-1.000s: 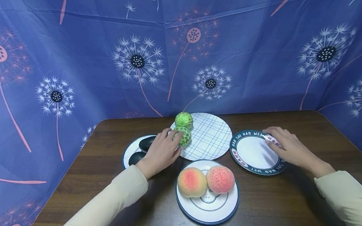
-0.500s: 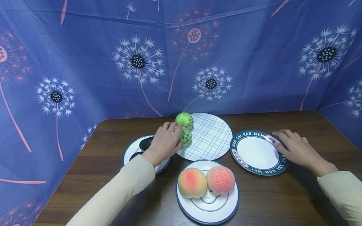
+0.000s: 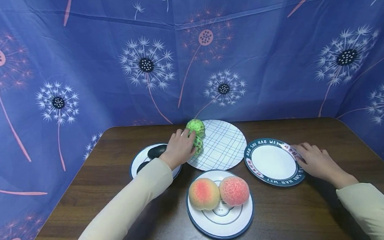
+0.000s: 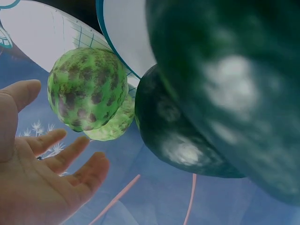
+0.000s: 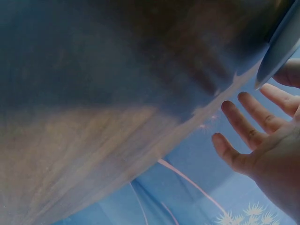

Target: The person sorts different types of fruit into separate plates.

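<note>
My left hand (image 3: 180, 148) reaches over to the nearer of two green, dark-spotted round fruits (image 3: 198, 145) on a round checked plate (image 3: 221, 144). In the left wrist view, the left palm (image 4: 42, 183) faces this spotted fruit (image 4: 86, 89), fingers spread and loosely bent, with a gap showing between. Behind it sits the second spotted fruit (image 3: 195, 126). My right hand (image 3: 319, 162) is at the right rim of a green-rimmed plate (image 3: 272, 162). In the right wrist view, its fingers (image 5: 241, 124) are extended beside the plate's edge (image 5: 281, 49); whether they touch it cannot be told.
Two glossy dark green fruits (image 3: 157, 151) lie on a blue-rimmed plate (image 3: 137, 161) under the left forearm. At the front, another white plate (image 3: 222, 228) bears two peaches (image 3: 203, 194). A blue dandelion-print cloth (image 3: 261, 53) hangs behind the wooden table (image 3: 283, 218).
My left hand has moved right and slightly forward, over the nearer spotted fruit, uncovering more of the left plate. My right hand has shifted slightly right and back along the plate's rim.
</note>
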`<move>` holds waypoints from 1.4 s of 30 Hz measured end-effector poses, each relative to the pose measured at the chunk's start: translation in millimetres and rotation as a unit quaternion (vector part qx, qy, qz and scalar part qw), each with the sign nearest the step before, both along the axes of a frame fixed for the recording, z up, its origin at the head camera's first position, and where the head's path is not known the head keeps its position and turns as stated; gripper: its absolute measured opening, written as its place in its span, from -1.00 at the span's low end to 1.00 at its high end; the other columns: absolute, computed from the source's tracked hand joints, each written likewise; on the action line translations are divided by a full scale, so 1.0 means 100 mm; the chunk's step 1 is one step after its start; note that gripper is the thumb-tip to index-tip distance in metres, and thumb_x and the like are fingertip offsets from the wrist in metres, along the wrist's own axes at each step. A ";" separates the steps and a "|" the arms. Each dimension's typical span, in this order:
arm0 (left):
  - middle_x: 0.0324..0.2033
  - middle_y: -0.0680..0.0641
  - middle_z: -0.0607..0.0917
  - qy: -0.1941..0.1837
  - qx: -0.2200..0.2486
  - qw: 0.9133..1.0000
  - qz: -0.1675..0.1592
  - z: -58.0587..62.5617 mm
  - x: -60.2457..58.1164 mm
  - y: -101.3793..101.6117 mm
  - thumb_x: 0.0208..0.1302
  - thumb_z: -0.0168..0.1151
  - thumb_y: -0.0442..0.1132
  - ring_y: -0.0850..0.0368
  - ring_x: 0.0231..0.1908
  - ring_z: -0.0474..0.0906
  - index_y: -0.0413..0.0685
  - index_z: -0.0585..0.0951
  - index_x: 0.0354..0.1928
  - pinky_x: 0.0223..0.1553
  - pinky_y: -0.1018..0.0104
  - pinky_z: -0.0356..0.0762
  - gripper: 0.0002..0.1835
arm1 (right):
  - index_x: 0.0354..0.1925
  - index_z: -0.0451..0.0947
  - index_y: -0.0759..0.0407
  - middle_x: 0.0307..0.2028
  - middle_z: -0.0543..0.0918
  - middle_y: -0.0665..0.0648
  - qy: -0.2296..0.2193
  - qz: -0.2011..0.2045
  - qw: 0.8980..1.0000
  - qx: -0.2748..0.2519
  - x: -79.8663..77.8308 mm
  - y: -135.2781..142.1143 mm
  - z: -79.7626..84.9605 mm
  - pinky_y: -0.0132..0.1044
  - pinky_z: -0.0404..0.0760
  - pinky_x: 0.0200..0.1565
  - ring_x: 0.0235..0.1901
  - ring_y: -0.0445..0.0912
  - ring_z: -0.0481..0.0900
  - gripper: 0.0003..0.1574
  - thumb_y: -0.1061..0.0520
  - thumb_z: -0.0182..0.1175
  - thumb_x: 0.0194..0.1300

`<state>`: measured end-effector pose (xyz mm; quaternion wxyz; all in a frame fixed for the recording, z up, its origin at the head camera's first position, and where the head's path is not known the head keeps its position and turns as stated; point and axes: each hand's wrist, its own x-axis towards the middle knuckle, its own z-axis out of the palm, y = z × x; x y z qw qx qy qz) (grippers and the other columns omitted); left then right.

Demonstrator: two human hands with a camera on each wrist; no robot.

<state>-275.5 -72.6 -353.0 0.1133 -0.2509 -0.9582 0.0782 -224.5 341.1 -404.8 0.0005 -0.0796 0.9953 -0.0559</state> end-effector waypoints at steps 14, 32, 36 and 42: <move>0.18 -0.20 0.38 -0.059 -0.022 0.997 0.033 -0.07 -0.08 0.05 0.20 0.12 0.11 -0.12 0.06 0.37 -0.09 0.23 0.29 0.03 0.07 0.45 -0.29 | 0.25 0.15 0.39 0.10 0.32 0.50 -0.011 0.003 1.000 -0.007 0.01 -0.03 -0.02 0.42 0.20 -0.03 0.07 0.40 0.25 -0.31 0.11 0.06 0.24; 0.11 -0.24 0.39 -0.035 -0.029 0.999 0.024 -0.19 -0.12 0.08 0.08 0.26 0.09 -0.12 0.00 0.42 -0.08 0.17 0.29 -0.06 0.13 0.50 -0.19 | 0.27 0.12 0.39 0.10 0.30 0.49 -0.015 0.010 1.000 -0.014 0.04 -0.02 0.00 0.41 0.21 -0.05 0.07 0.38 0.25 -0.28 0.12 0.07 0.23; 0.09 -0.25 0.41 -0.018 -0.030 0.999 0.015 -0.19 -0.11 0.09 0.05 0.28 0.08 -0.12 -0.02 0.45 -0.09 0.20 0.28 -0.09 0.12 0.52 -0.19 | 0.27 0.12 0.39 0.09 0.31 0.49 -0.016 0.012 1.000 -0.014 0.04 -0.02 0.01 0.41 0.22 -0.07 0.07 0.38 0.25 -0.29 0.13 0.07 0.23; 0.06 -0.26 0.45 -0.006 -0.036 0.999 0.007 -0.18 -0.09 0.10 0.03 0.31 0.04 -0.13 -0.05 0.49 -0.11 0.24 0.25 -0.10 0.12 0.55 -0.21 | 0.26 0.13 0.39 0.08 0.32 0.48 -0.017 0.015 1.000 -0.017 0.04 -0.01 0.01 0.43 0.20 -0.08 0.05 0.38 0.26 -0.30 0.13 0.05 0.24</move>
